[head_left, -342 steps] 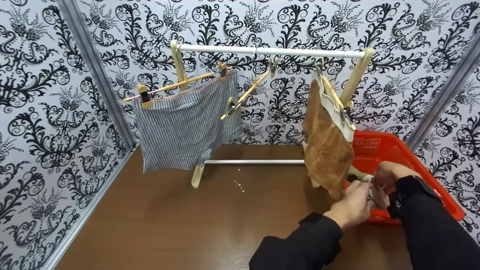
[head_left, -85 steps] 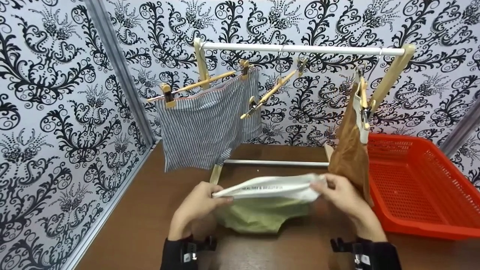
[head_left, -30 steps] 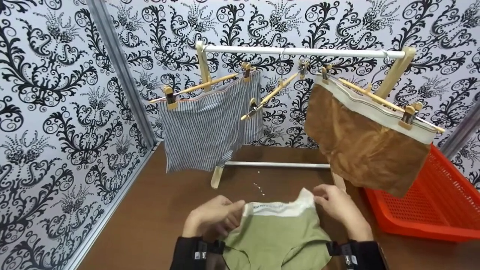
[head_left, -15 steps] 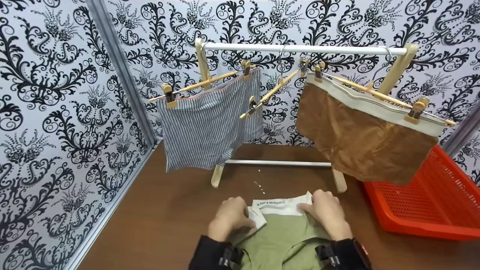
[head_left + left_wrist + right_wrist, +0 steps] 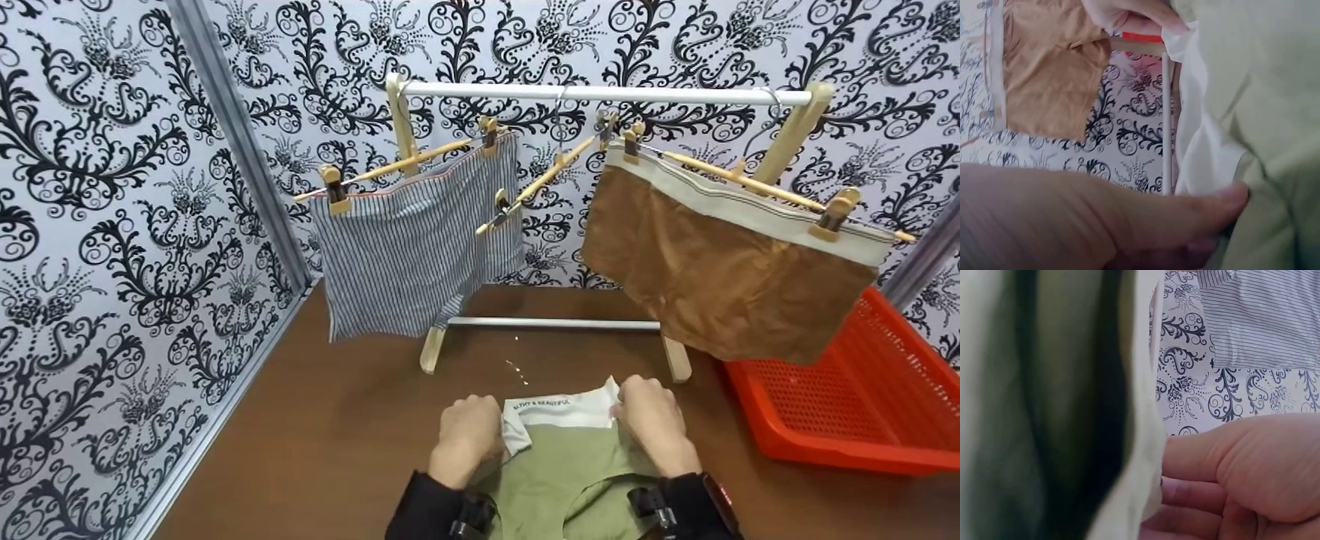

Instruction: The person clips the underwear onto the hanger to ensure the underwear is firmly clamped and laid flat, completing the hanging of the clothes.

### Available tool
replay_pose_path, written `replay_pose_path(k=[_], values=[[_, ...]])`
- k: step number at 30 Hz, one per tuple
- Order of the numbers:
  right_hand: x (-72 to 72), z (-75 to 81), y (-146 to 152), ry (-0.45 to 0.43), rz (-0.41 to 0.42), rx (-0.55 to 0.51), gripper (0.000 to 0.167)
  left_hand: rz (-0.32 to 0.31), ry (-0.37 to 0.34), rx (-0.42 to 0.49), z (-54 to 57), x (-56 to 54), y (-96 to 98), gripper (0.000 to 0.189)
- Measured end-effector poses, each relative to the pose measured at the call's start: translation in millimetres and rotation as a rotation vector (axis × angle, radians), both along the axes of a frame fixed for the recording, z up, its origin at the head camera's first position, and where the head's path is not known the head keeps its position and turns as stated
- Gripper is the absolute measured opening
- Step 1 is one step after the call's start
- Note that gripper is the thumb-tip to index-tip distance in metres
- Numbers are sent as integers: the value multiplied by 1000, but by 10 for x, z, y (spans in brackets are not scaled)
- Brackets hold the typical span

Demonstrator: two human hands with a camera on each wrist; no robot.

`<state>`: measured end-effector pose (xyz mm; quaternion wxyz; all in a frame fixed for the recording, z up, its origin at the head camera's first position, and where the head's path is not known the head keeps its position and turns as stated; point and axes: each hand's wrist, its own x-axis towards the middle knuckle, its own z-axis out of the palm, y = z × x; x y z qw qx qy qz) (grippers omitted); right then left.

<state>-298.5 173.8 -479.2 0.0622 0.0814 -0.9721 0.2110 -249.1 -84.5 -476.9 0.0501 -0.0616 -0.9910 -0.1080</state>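
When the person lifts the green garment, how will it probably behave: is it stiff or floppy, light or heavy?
The green garment is probably floppy, since its white waistband folds over beside the left hand. It seems light for its size, as it looks like thin cloth. The right hand holds the waistband's other end, so the middle may sag.

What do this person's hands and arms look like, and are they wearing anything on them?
The left hand and right hand are bare, without gloves. Both arms wear black sleeves. At each wrist sits a small black device with silvery parts; a small red mark shows by the right cuff. I see no cables.
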Motion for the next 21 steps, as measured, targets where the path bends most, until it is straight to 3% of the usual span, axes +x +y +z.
replay_pose_path(k=[5,8,10,12,18,21], values=[[-19,103,44,-21,60,-117,25,-139,-1,312,132,-15,-285,9],[-33,208,106,-52,132,-302,14,-166,-37,566,237,-14,-464,11],[-29,289,160,-89,176,-439,12,-158,-45,732,310,-10,-575,11],[-9,381,216,-110,185,-543,27,-145,-25,887,385,-5,-670,11],[100,664,381,-86,150,-684,45,-41,185,1223,640,57,-797,18],[192,800,446,-110,133,-805,48,-2,232,1369,750,123,-802,19]])
